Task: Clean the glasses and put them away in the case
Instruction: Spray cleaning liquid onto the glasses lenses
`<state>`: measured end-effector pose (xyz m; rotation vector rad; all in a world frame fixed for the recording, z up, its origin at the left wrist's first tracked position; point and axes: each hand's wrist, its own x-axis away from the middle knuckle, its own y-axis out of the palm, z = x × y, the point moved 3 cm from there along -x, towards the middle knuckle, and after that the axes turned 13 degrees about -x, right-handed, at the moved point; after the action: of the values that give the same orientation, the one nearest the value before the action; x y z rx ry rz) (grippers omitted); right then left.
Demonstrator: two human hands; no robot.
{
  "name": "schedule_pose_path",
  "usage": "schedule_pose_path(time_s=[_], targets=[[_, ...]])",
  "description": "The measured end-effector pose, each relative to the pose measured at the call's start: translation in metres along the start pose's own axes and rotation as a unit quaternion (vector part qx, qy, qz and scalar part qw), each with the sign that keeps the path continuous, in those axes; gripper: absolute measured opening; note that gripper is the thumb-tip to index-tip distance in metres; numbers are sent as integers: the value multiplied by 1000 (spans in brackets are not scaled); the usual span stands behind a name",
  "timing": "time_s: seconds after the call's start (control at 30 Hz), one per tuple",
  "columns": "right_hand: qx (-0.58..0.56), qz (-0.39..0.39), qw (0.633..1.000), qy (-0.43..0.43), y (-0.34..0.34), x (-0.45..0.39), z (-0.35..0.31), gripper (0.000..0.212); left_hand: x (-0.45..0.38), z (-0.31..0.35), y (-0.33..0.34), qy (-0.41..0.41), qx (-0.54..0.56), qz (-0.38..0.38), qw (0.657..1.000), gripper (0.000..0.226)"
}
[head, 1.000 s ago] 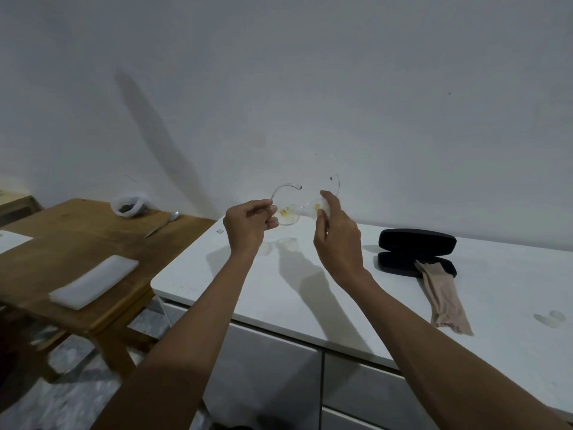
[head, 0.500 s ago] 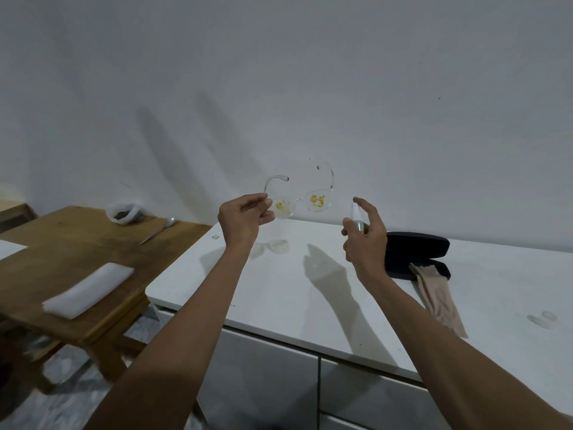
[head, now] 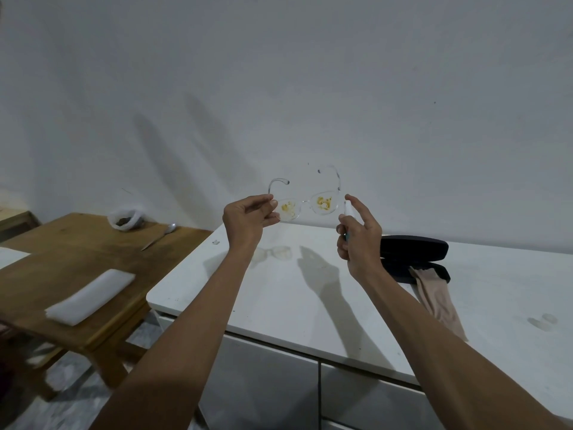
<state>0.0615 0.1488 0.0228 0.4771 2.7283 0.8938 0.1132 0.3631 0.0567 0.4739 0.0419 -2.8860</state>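
Observation:
Clear-framed glasses (head: 307, 203) hang in the air above the white counter (head: 279, 293), temples pointing away from me, both lenses smeared with yellow-brown stains. My left hand (head: 248, 220) pinches the left edge of the frame. My right hand (head: 359, 237) grips a small slim spray bottle (head: 347, 212), index finger raised over its top, just right of the right lens. A black glasses case (head: 412, 252) lies open on the counter behind my right hand. A beige cloth (head: 437, 299) drapes from the case onto the counter.
A wooden table (head: 62, 259) stands lower at the left, carrying a white folded pad (head: 90, 296), a spoon (head: 159, 237) and a plastic bag (head: 125, 217). The grey wall rises right behind the counter. Cabinet fronts sit below the counter edge.
My right hand let go of the right lens, drew back to the right and now holds the spray bottle upright beside the glasses. The left hand kept the frame raised.

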Motion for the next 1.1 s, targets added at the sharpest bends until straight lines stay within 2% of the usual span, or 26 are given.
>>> schedule_pose_path(time_s=[0.23, 0.43, 0.87, 1.1], targets=[[-35, 33, 999, 9, -3, -2, 2, 32, 0, -1, 1, -3, -1, -2, 1000, 22], [-11, 14, 1000, 18, 0, 1, 5, 39, 0, -1, 1, -4, 4, -8, 1000, 16], [13, -38, 997, 62, 33, 9, 31, 37, 0, 6, 7, 1, -7, -3, 1000, 22], [-9, -21, 997, 78, 40, 9, 35, 41, 2, 5, 8, -3, -5, -4, 1000, 22]])
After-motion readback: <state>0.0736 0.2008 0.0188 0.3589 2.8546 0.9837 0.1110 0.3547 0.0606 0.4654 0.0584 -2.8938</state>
